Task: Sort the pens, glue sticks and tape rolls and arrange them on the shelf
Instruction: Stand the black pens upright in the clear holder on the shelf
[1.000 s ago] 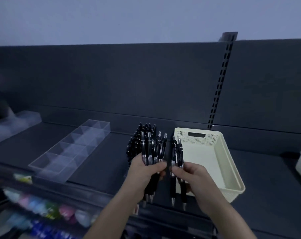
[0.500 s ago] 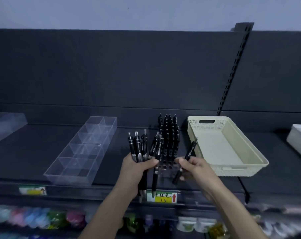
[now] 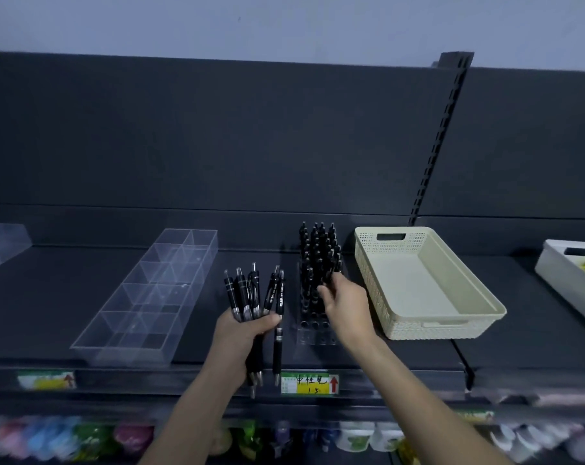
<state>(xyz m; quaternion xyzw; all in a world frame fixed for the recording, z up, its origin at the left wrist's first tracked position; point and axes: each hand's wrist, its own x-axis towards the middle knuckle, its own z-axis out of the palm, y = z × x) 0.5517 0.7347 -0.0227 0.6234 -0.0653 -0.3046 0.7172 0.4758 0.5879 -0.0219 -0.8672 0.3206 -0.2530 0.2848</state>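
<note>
Left hand: Your left hand (image 3: 247,333), lower centre of the frame, has its fingers (image 3: 270,319) wrapped tight round a bundle of pens (image 3: 251,293). The clip ends fan upward, and the tips hang below the fist past the shelf's front edge.
Right hand: Your right hand (image 3: 346,305), just right of centre, has narrow fingers pinching a single pen (image 3: 334,263) at the right edge of the pen rack (image 3: 314,333).
Pens: slim round black barrels with silvery clips and tips and white lettering.
Pen rack: a clear block bored with round holes, standing between your two hands. Standing pens (image 3: 314,250) fill the back rows, and the front rows show bare holes.
Shelf: the shelf (image 3: 66,280) is dark, matte and flat.
Divided tray: the divided tray (image 3: 157,290) is long, clear plastic, with two columns of compartments. It sits left of the bundle, apart from it.
Basket: the basket (image 3: 418,330) is cream with perforated walls and a slot handle, just right of the rack.
Bin: the bin (image 3: 559,273) is white and cropped at the far right edge, with something yellow inside.
Label: the price label (image 3: 309,384) is green and yellow with a red arrow, on the shelf's front edge below the rack.
Obstruction: standing pens crowd the single pen, and your right hand hides its lower barrel.
</note>
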